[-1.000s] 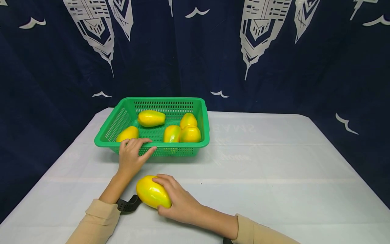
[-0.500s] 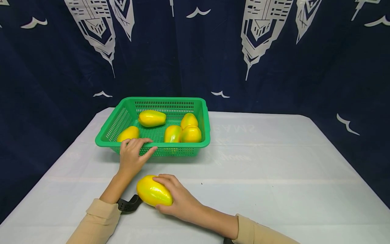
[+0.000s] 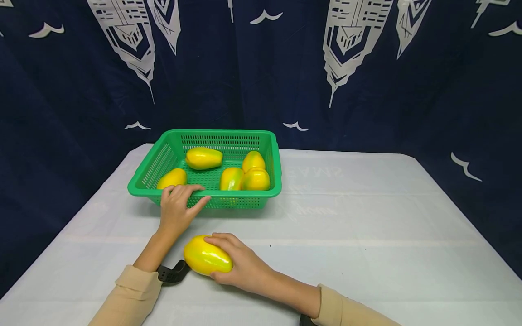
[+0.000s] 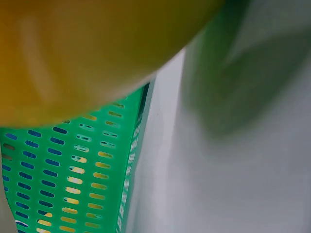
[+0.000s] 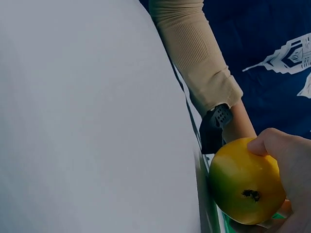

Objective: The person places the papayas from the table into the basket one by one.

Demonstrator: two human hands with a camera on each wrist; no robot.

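Note:
In the head view my right hand (image 3: 244, 267) grips a glossy yellow papaya (image 3: 207, 255) above the white table, fingers over its top and thumb below. The right wrist view shows the papaya's (image 5: 245, 182) greenish side and dark stem end, with the thumb pressed on it. My left hand (image 3: 177, 210) holds the near rim of a green plastic basket (image 3: 228, 194), fingers over the edge and thumb in front. The held papaya (image 4: 87, 58) fills the top of the left wrist view, close to that wrist's camera.
Several more yellow papayas lie in the basket: one elongated papaya (image 3: 204, 158) at the back, one (image 3: 173, 178) at the left, a group (image 3: 255, 179) at the right. A black wrist strap (image 3: 173, 272) sits beside the held papaya. White cloth covers the table (image 3: 367, 226); a navy curtain (image 3: 261, 81) hangs behind.
The papaya in my right hand has tilted slightly and shifted a little to the right. My left hand stays on the basket rim, and the basket's papayas lie as before.

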